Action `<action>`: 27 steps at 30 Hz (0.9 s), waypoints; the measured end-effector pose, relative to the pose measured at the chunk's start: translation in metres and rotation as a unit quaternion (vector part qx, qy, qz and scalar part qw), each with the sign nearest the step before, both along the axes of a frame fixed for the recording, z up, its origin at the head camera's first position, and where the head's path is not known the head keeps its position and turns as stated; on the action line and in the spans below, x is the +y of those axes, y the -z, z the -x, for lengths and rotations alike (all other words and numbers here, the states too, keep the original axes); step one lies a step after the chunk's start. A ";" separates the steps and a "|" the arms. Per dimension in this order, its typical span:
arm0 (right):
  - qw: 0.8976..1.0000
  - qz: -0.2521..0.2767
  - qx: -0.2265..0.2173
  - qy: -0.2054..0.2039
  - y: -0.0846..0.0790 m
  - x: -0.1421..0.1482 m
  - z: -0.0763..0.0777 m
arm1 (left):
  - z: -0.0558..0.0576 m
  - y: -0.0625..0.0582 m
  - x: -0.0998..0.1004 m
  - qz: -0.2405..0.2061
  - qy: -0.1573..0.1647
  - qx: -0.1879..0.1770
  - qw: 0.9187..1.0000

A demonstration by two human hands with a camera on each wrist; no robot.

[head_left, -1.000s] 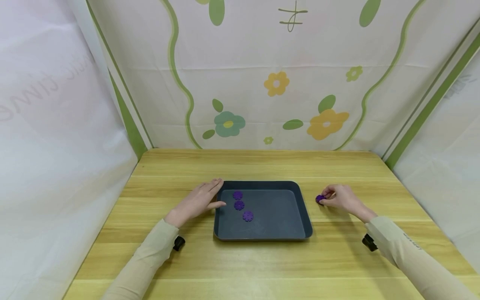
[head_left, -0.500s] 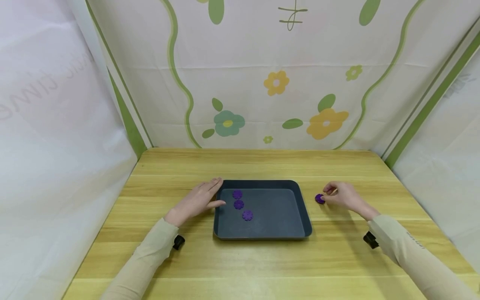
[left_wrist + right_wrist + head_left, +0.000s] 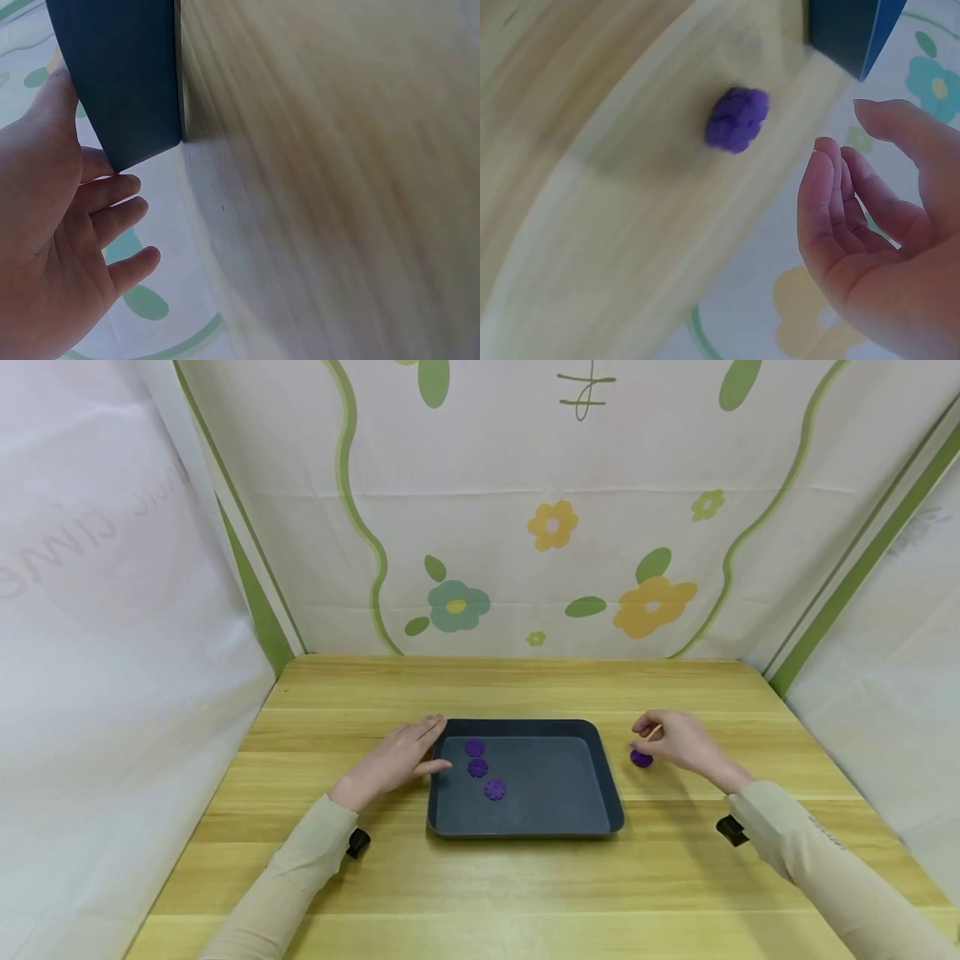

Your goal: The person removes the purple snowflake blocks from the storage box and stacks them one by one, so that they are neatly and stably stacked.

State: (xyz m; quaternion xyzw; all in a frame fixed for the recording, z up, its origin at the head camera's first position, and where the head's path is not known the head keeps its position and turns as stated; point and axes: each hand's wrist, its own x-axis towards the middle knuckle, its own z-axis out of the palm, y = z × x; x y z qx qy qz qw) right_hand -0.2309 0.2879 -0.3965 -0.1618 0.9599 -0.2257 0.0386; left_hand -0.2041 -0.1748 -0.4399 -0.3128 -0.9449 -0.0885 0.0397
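Dark blue-grey rectangular baking tray [image 3: 555, 785], rounded corners, low walls, lying flat on the bench [image 3: 495, 893]. It's got three purple notched discs [image 3: 477, 768] in the left half, all flat, kinda slanting down toward the middle; the top two sit close, third's a bit apart. Then there's a chunky purple lump [image 3: 737, 120] on the bench, near the tray's right wall, too blurry to count pieces.

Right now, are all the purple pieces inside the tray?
No, in the right wrist view at least one purple piece lies on the table, outside the tray.
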 end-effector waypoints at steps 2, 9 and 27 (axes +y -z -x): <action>1.000 0.003 0.000 -0.007 -0.002 -0.006 0.000 | 0.000 0.000 0.000 0.001 0.001 0.003 1.000; 0.999 0.021 -0.003 -0.034 -0.002 -0.023 -0.001 | 0.000 -0.002 0.000 0.002 0.002 0.004 1.000; 0.997 0.012 0.002 -0.081 -0.001 -0.056 -0.004 | -0.002 -0.003 0.002 0.005 0.001 0.010 1.000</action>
